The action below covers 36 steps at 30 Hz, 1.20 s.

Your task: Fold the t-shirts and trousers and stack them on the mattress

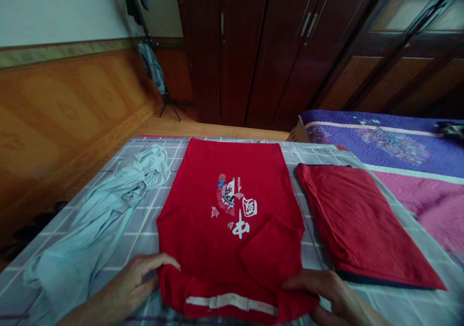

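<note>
- Bare left hand (143, 277), from lower left, pinches the red printed cloth T-shirt's (224, 241) near left corner.
- Bare right hand (331, 289), opposite, pinches its near right corner.
- Shirt lies flattened on the grey checked bedsheet (141, 234).

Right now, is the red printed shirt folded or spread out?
Mostly spread: the shirt lies flat, its print showing, though one sleeve looks folded inward over it.

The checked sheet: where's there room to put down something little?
Bare sheet shows between the pale garment and the spread red shirt, with a narrower strip between that shirt and the folded red cloth. It's crowded at the near middle, where the left hand and right hand hold the shirt.
</note>
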Available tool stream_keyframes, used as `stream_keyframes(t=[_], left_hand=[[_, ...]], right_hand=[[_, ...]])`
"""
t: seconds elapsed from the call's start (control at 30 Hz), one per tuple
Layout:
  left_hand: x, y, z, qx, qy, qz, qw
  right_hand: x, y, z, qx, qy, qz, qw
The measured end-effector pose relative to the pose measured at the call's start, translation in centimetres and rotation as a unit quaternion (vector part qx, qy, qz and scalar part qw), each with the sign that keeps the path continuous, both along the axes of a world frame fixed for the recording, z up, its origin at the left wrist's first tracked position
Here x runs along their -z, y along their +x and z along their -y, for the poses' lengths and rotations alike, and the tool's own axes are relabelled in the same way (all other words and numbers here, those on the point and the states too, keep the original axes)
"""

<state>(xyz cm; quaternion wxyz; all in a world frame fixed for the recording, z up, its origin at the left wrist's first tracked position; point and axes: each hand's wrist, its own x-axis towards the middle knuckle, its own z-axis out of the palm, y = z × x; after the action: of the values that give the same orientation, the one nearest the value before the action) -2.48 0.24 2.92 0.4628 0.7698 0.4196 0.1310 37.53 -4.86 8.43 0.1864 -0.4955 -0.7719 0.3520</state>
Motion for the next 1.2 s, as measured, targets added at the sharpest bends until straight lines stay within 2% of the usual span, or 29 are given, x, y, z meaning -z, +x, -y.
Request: stream_keyframes(t=[0.07,0.13,0.2,0.33,0.43,0.57,0.63,0.7,0.77,0.83,0.93,1.0,1.07,1.1,1.17,1.2], left_hand=[[-1.1,0.4,-2.0,-0.036,-0.075,0.027,0.996],[-2.1,1.0,-4.5,-0.067,-0.104,0.066,0.99],[-2.8,1.7,-7.4,-0.099,-0.135,0.113,0.979],[-3.7,3.5,-14.0,-0.161,-0.22,0.212,0.939],[-3.8,5.1,-19.7,-0.171,-0.229,0.23,0.93],[-2.3,7.2,-27.0,-0.181,-0.166,0.199,0.948],[-0.7,8.0,-29.7,-0.214,-0.119,0.17,0.955],[1.1,8.4,-31.4,-0.246,-0.077,0.149,0.955],[2.7,8.3,-32.2,-0.263,-0.048,0.14,0.954],[3.6,8.0,-32.3,-0.264,-0.026,0.136,0.955],[3.6,7.4,-31.7,-0.252,-0.01,0.128,0.959],[3.0,6.8,-30.9,-0.252,0.006,0.117,0.961],[2.3,5.9,-29.2,-0.267,0.037,0.107,0.957],[2.0,5.2,-28.0,-0.266,0.077,0.093,0.956],[1.6,3.7,-24.5,-0.23,0.206,0.034,0.951],[1.6,2.8,-22.4,-0.185,0.29,-0.014,0.939]], right_hand=[[-0.7,0.1,-2.0,0.064,-0.113,-0.049,0.99],[-1.2,0.4,-4.8,0.086,-0.207,-0.117,0.968],[-1.5,0.8,-8.1,0.101,-0.252,-0.173,0.947],[-1.2,1.8,-15.7,0.182,-0.24,-0.193,0.934],[-0.4,2.4,-21.6,0.253,-0.195,-0.158,0.934],[1.5,2.8,-28.4,0.308,-0.173,-0.111,0.929],[2.8,2.9,-30.6,0.331,-0.169,-0.078,0.925],[4.2,3.0,-31.9,0.351,-0.162,-0.044,0.921],[5.5,3.2,-32.6,0.364,-0.149,-0.013,0.919],[6.4,3.3,-32.8,0.367,-0.132,0.02,0.92],[6.6,3.1,-32.8,0.358,-0.098,0.073,0.926],[5.8,2.5,-32.6,0.345,-0.066,0.111,0.93],[4.6,1.7,-31.6,0.33,-0.021,0.151,0.932],[3.9,1.4,-30.8,0.319,0.006,0.17,0.932],[2.9,1.0,-28.0,0.289,0.056,0.201,0.934],[2.9,1.0,-26.1,0.262,0.08,0.217,0.937]])
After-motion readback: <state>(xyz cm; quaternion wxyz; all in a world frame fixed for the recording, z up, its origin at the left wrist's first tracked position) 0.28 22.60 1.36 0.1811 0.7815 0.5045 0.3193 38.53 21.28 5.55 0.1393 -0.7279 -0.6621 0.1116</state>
